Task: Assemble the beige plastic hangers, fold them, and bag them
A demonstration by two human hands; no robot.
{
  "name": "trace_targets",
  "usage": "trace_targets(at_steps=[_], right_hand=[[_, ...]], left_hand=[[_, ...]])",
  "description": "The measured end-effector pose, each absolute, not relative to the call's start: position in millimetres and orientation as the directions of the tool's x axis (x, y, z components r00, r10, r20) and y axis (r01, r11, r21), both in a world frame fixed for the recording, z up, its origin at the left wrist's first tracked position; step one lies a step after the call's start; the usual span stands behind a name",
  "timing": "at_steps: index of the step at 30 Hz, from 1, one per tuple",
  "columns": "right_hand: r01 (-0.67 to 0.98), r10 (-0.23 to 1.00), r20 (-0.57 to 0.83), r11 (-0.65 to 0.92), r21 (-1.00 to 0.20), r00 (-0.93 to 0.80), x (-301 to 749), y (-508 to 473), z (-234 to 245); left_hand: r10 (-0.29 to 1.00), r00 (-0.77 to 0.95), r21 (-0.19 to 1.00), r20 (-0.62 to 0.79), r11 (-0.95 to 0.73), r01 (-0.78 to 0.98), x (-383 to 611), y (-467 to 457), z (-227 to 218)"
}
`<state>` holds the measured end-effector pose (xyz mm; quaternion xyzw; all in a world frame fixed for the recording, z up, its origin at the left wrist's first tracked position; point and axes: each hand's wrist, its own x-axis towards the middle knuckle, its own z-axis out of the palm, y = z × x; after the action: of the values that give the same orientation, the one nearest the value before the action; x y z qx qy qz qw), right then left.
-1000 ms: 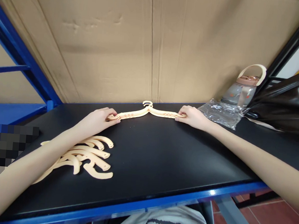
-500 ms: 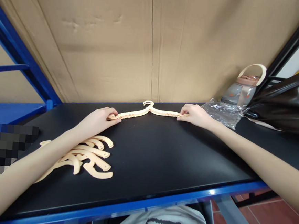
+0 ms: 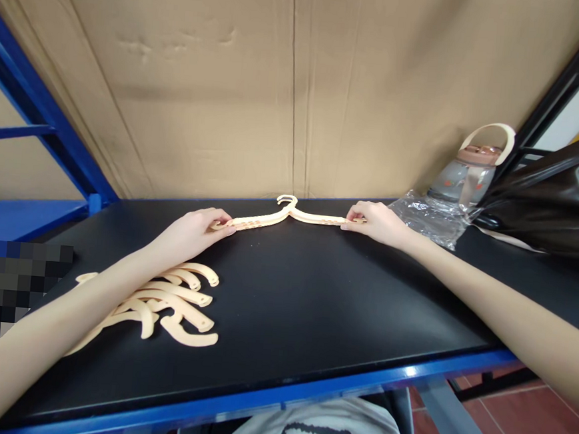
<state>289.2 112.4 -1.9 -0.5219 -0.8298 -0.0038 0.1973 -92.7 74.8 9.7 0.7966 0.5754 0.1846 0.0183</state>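
Note:
A cream plastic clothes hanger (image 3: 289, 216) lies flat near the back of the black tabletop (image 3: 313, 299), its hook pointing at the cardboard wall. My left hand (image 3: 188, 230) pinches the hanger's left arm end with closed fingers. At the other end, my right hand (image 3: 375, 222) is closed on the right arm tip. Both forearms stretch out over the table.
A heap of several cream hanger pieces (image 3: 172, 301) lies at the left, under my left forearm. A clear crumpled plastic bag (image 3: 427, 220), a water jug with a cream handle (image 3: 471, 171) and a dark bag (image 3: 551, 204) sit at the back right. A cardboard wall (image 3: 279, 89) closes the back.
My right hand has drawn the hanger's right end slightly outward and back; the hanger looks a little more stretched. The left hand has hardly moved.

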Motion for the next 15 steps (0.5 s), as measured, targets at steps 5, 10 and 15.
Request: trace_targets(at_steps=[5, 10, 15], right_hand=[[0.874, 0.867, 0.342, 0.444, -0.198, -0.363, 288.9, 110.9, 0.8], [0.88, 0.871, 0.348, 0.43, -0.202, -0.346, 290.7, 111.9, 2.2], [0.875, 0.87, 0.341, 0.438, -0.205, -0.356, 292.0, 113.7, 0.2]], left_hand=[[0.913, 0.286, 0.24, 0.291, -0.359, 0.902, -93.4, 76.2, 8.5], [0.905, 0.297, 0.239, 0.304, -0.374, 0.896, -92.6, 76.2, 8.2], [0.905, 0.295, 0.25, 0.307, -0.376, 0.892, -92.7, 76.1, 8.1]])
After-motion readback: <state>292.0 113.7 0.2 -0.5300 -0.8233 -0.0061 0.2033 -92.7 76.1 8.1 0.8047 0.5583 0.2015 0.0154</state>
